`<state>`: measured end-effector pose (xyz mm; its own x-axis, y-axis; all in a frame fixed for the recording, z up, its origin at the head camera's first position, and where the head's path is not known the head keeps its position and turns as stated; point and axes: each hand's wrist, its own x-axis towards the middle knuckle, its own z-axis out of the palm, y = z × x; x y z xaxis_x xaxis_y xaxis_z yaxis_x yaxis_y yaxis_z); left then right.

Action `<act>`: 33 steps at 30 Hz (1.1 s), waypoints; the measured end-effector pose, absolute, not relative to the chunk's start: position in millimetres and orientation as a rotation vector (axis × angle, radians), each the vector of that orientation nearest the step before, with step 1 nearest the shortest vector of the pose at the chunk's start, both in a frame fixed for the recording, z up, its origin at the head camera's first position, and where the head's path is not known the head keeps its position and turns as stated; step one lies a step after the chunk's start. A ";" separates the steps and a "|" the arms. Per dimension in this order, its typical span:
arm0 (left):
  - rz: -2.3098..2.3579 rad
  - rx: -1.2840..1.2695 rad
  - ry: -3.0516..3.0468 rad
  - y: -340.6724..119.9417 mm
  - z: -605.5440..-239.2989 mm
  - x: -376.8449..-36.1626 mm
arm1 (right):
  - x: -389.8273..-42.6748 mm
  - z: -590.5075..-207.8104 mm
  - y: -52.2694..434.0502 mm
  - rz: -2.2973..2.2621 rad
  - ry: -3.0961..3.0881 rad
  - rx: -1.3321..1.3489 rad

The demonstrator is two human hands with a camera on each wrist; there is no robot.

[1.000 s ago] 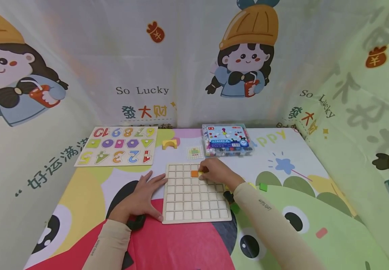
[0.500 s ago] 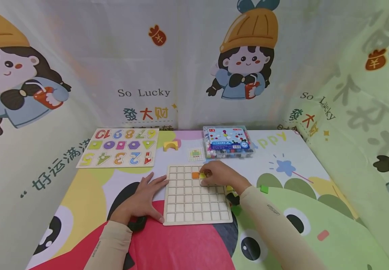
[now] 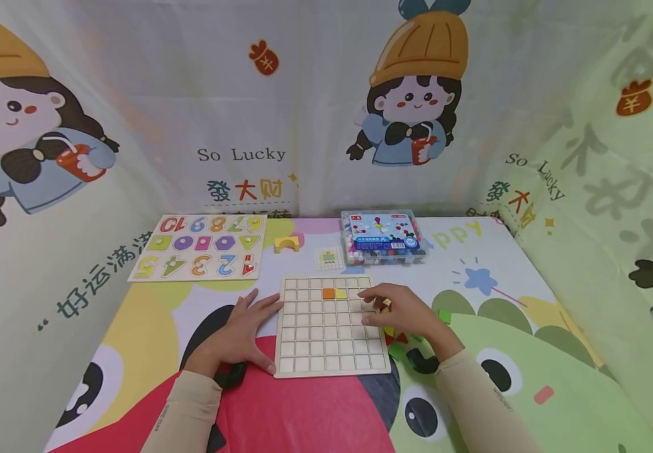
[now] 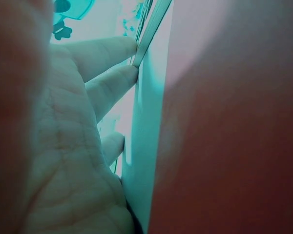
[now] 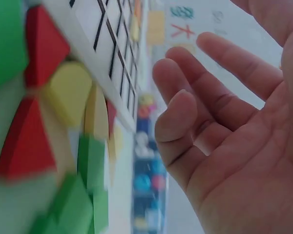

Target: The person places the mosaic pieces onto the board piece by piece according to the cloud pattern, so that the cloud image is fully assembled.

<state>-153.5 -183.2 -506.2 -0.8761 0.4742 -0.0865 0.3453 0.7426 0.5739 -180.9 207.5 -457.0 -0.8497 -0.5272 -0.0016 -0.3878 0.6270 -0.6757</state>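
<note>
Your left hand is lying flat on the table with its fingers straight and spread, the fingertips pressing against the left edge of the wooden grid board; the left wrist view is showing those fingers meeting the board's thin edge. Your right hand is hovering over the board's right edge, palm down, its fingers loose and slightly bent and gripping nothing; the right wrist view is showing the open palm with nothing in it. Just right of the board, under and beside that hand, a heap of loose coloured pieces is lying on the table: red triangles, yellow pieces and green blocks are showing blurred in the right wrist view, close against the board's rim. A single green block is sitting a little further right of the board. On the board itself, an orange square is filling a cell in the second row from the far edge, and a yellow piece is sitting in the cell touching its right side. Beyond the board's far edge, a small pattern card is lying flat, with a yellow arch block to its left and a clear plastic box of beads to its right. Far left of the board, a number puzzle board is lying near the back curtain
</note>
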 end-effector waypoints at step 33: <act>0.848 0.643 2.706 -182.7 -502.3 -152.0 | -168.0 -477.6 300.7 -0.704 2.933 -0.357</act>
